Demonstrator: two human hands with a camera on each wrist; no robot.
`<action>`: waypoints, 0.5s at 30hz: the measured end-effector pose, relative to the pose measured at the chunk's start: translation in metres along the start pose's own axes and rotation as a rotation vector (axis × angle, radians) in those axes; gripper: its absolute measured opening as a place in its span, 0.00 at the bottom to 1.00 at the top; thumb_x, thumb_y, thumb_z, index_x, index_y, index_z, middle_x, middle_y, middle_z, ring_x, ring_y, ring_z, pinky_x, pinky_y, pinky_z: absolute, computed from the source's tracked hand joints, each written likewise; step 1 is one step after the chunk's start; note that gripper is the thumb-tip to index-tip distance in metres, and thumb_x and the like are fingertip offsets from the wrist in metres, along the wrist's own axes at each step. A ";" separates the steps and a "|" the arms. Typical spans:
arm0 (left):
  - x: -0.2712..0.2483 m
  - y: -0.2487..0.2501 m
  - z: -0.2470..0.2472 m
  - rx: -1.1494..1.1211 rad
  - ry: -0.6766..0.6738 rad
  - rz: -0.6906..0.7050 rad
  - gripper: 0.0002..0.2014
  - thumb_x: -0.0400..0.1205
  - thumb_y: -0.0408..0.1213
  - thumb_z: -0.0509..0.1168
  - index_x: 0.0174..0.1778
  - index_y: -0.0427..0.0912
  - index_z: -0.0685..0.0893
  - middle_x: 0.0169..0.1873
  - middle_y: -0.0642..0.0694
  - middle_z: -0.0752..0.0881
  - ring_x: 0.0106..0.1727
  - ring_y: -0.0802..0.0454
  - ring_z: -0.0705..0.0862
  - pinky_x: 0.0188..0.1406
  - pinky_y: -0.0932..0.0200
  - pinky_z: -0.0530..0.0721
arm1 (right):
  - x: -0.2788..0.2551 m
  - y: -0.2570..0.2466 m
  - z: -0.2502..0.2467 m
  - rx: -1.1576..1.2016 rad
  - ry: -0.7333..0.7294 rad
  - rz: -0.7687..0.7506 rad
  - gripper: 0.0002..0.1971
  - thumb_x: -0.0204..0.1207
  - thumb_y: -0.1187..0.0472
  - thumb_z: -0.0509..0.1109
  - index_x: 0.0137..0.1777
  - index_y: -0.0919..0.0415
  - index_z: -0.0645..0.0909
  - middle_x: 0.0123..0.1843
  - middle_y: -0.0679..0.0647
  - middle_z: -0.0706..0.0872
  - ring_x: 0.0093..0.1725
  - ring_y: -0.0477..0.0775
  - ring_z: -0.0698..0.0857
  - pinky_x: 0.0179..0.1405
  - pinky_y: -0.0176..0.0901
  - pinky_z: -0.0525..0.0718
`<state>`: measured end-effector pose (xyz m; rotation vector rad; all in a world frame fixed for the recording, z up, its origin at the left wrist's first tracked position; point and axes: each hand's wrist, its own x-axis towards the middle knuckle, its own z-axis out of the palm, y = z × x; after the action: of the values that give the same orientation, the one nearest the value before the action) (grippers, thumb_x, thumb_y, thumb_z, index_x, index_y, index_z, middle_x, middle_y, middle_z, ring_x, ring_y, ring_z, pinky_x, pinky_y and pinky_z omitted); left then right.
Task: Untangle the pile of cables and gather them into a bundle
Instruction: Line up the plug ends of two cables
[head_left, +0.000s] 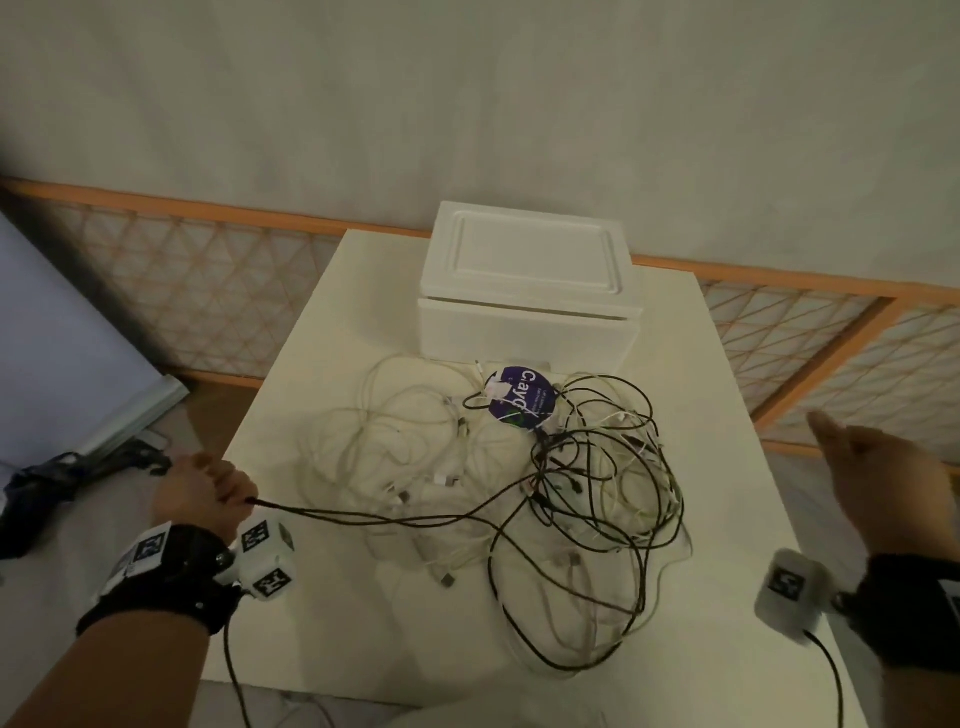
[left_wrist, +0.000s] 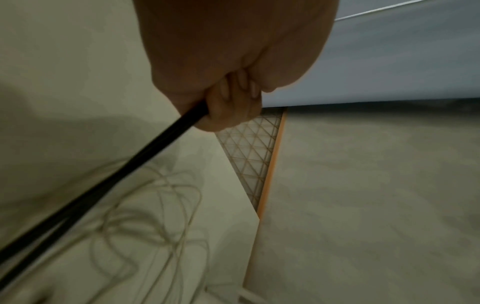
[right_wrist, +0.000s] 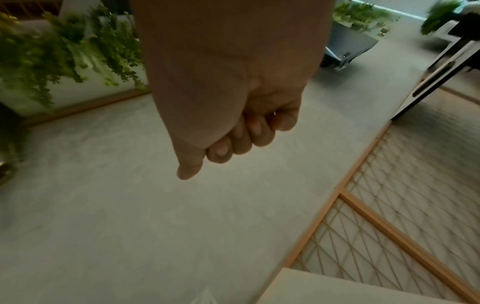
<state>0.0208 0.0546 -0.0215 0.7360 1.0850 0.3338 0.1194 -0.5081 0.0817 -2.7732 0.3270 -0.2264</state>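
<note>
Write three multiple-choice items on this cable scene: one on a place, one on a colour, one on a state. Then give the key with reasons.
1. Where does the white foam box stand?
A. at the table's far edge, behind the cable pile
B. on the floor
C. under the pile

2. What colour is the cable in the left hand?
A. white
B. black
C. orange

3. What is the right hand doing?
A. holding a plug
B. pressing the box lid
C. holding nothing, beside the table

Key: 1 A, the head view shows the box beyond the pile. 2 B, the left wrist view shows a dark cable leaving the grip. 3 C, the right wrist view shows loosely curled fingers with nothing in them.
</note>
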 end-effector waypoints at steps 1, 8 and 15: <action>-0.004 -0.006 0.006 -0.041 -0.028 -0.022 0.19 0.88 0.50 0.46 0.31 0.48 0.65 0.08 0.54 0.70 0.08 0.58 0.69 0.13 0.70 0.66 | -0.001 -0.008 0.006 0.050 -0.023 -0.059 0.34 0.80 0.33 0.53 0.28 0.62 0.76 0.25 0.61 0.79 0.25 0.57 0.75 0.26 0.42 0.70; -0.046 -0.051 0.052 -0.125 -0.384 -0.148 0.21 0.86 0.50 0.49 0.30 0.44 0.71 0.19 0.49 0.70 0.18 0.53 0.69 0.22 0.64 0.70 | -0.070 -0.146 0.107 0.133 -0.483 -0.727 0.22 0.70 0.42 0.74 0.59 0.53 0.81 0.57 0.47 0.82 0.58 0.48 0.79 0.60 0.41 0.75; -0.065 -0.065 0.058 -0.014 -0.453 -0.165 0.25 0.89 0.50 0.49 0.44 0.36 0.84 0.27 0.45 0.77 0.28 0.52 0.75 0.32 0.59 0.76 | -0.127 -0.239 0.179 0.240 -1.083 -0.745 0.20 0.77 0.53 0.70 0.68 0.56 0.75 0.57 0.52 0.87 0.57 0.51 0.84 0.58 0.40 0.78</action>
<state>0.0367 -0.0523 -0.0068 0.6629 0.7061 0.0277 0.0794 -0.2012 -0.0159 -2.2262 -0.9169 0.9582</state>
